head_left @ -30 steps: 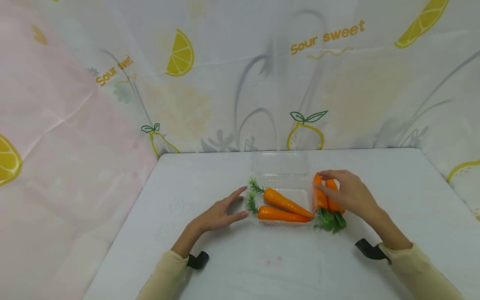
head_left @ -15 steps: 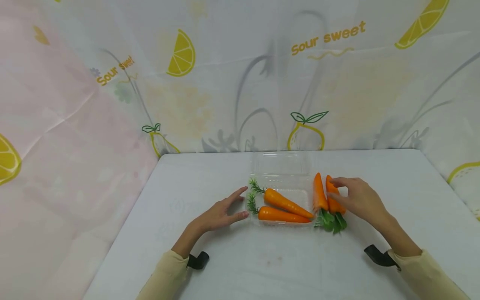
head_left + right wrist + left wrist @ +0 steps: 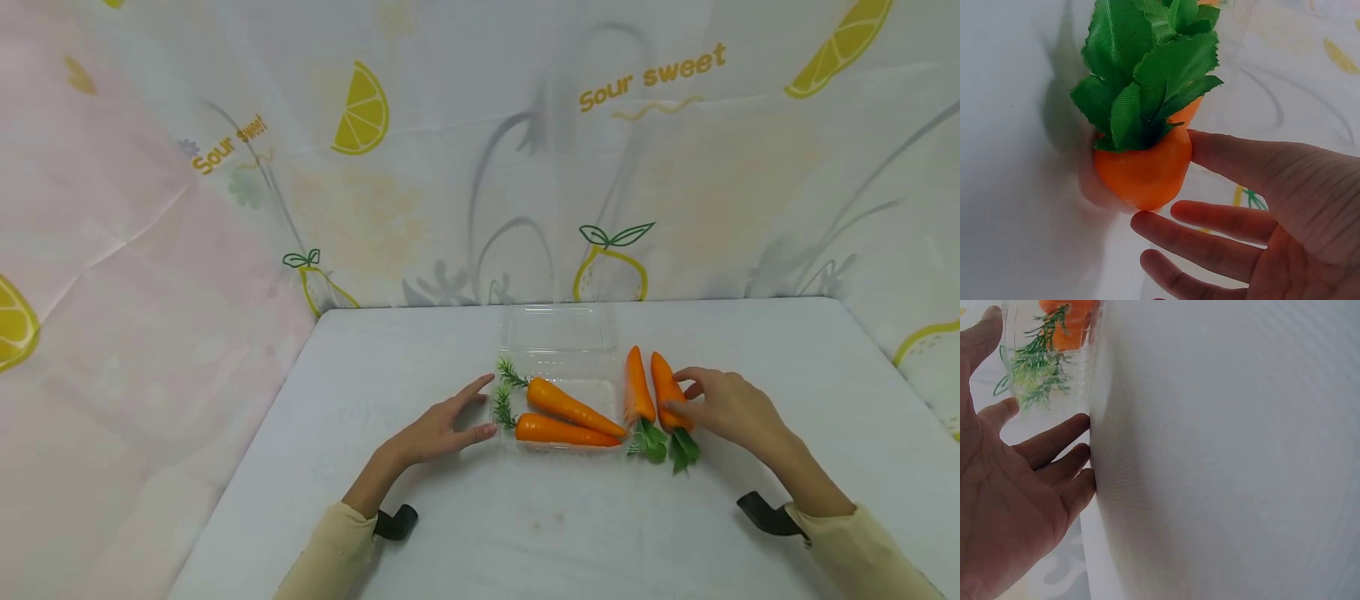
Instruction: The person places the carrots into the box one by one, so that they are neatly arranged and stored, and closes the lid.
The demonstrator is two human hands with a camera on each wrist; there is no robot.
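My left hand point(image 3: 435, 429) lies with fingers spread at the left side of an open clear plastic clamshell box point(image 3: 600, 387). In the left wrist view its fingertips are close by the box wall. Inside the box are two orange carrots point(image 3: 566, 403) with feathery green tops point(image 3: 1041, 369). To the right of the box, two more carrots with broad green leaves lie on the table, tips pointing away. My right hand point(image 3: 731, 408) holds the right-hand carrot point(image 3: 1147, 169) between thumb and fingers near its leafy end. The other leafy carrot point(image 3: 637, 387) lies just left, beside the box.
The box's clear lid point(image 3: 558, 327) is folded back toward the far table edge. A white cloth covers the table point(image 3: 525, 533). Behind it hangs a curtain point(image 3: 465, 167) printed with lemons. Black wrist mounts point(image 3: 397, 522) sit by both sleeves.
My right hand has moved right, from over both leafy carrots to the right one. That carrot has shifted and turned slightly, widening the gap between their leaves. My left hand stays still.
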